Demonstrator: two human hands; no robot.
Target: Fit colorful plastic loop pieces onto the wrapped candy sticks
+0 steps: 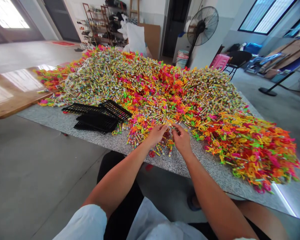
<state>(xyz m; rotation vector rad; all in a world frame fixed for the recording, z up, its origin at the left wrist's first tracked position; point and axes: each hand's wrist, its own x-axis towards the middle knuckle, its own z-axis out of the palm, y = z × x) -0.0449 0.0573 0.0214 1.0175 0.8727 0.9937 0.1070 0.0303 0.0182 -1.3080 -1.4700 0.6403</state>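
Note:
My left hand (158,134) and my right hand (182,139) are close together over the near edge of a large heap. Fingers on both hands are pinched, their tips almost meeting at something small and pale that I cannot make out. Loose short patterned tubes (170,151) with pale ends lie just below and between them. Behind my hands spreads a mixed pile of such tubes (97,78) and bright plastic ring-shaped pieces (162,85). To the right is a mound of orange, yellow, red and green plastic pieces (255,146).
Black slotted plastic trays (97,121) are stacked left of my hands on the grey speckled tabletop (110,141). A wooden table (20,96) adjoins at left. Behind stand a fan (202,26), a shelf rack (96,25) and a pink stool (219,61).

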